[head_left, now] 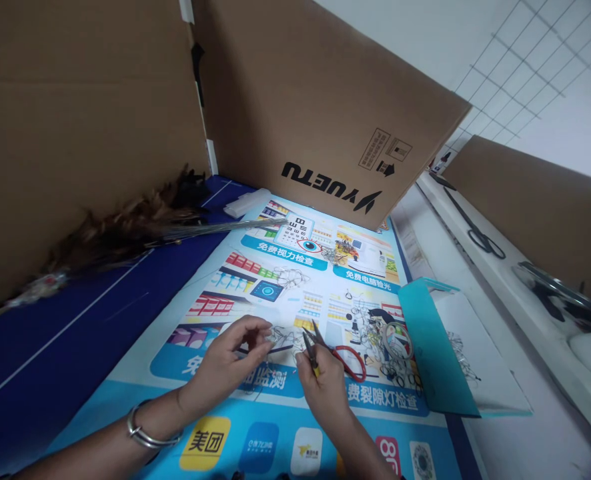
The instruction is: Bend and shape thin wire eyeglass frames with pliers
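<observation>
- Wire pieces lie tangled on the right of the worktop, with smaller tangles farther off and one between my hands. Around all this, a tall cardboard panel closes the far side and a cardboard wall the left.
- Along the left I have a bundle of dark feathers, its thin stems pointing right; the pale bit at its near end I can't make out.
- On the right sits a teal folder, open, more wire on its white inside, part of it hidden by the teal flap.
- My left hand is half curled, thumb and forefinger drawn toward each other beside a loose tangle; whether they pinch a strand I can't tell. My right hand is wrapped round a tool.
- Just beyond it are red-handled scissors, blades parted; my fingers hide whether they touch me.
- That tool looks like pliers with a yellow grip, tips pointing away from me; my fist covers most of the handles.
- Fine strands lie between my hands, too thin to trace end to end. I take the step to be close plier work on wire; the next move calls for one strand singled out and kept steady on the left, clear of the scissor points.
</observation>
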The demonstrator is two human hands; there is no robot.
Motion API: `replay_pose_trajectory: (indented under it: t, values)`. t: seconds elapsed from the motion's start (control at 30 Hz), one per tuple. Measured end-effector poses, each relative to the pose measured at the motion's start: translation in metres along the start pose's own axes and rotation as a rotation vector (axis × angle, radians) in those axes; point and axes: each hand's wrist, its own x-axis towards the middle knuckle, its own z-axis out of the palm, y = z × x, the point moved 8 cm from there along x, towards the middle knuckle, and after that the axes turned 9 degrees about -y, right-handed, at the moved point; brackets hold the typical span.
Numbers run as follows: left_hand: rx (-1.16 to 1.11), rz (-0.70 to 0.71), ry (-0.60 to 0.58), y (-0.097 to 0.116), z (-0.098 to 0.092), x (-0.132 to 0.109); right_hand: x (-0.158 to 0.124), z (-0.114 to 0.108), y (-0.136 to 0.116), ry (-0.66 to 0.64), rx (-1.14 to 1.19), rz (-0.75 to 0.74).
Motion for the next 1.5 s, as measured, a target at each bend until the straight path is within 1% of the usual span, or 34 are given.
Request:
replay_pose_trajectory:
  t: [0.13,0.23,0.37,0.53,0.6,0.73,0.87,0.97,1.07,1.17,1.37,1.5]
  values:
    - [-0.159,-0.049,-0.027,-0.005,0.002,0.0,0.0,0.001,0.0,0.003,-0.013,-0.006]
    - [-0.188,-0.067,-0.027,-0.006,0.003,0.003,0.0,0.0,-0.001,0.007,-0.017,-0.016]
    - [-0.153,-0.064,-0.073,-0.007,0.006,0.009,0.0,-0.003,-0.002,0.021,-0.02,-0.008]
    - [-0.037,-0.013,-0.071,-0.001,0.004,0.012,-0.001,-0.004,-0.004,0.036,-0.011,-0.024]
    - [-0.009,0.002,-0.102,0.003,0.005,0.012,-0.002,-0.005,-0.003,0.047,-0.006,-0.03]
    - [-0.008,0.009,-0.199,0.007,0.012,0.012,-0.002,-0.004,-0.001,0.052,0.008,-0.017]
    - [-0.045,0.035,-0.291,0.012,0.019,0.01,-0.001,-0.003,-0.001,0.036,0.033,-0.014]
    - [-0.081,0.036,-0.361,0.019,0.022,0.007,0.0,-0.003,0.0,0.035,0.04,-0.01]
    - [-0.111,0.026,-0.401,0.026,0.023,0.005,-0.001,-0.003,0.001,0.041,0.035,-0.006]
    - [-0.134,0.02,-0.398,0.027,0.022,0.006,-0.001,-0.004,0.002,0.046,0.038,0.0]
    - [-0.153,-0.057,-0.308,0.005,0.019,0.007,-0.001,-0.003,0.003,0.04,0.047,0.011]
    - [-0.134,-0.077,-0.264,0.002,0.017,0.005,-0.002,-0.004,0.003,0.055,0.027,0.011]
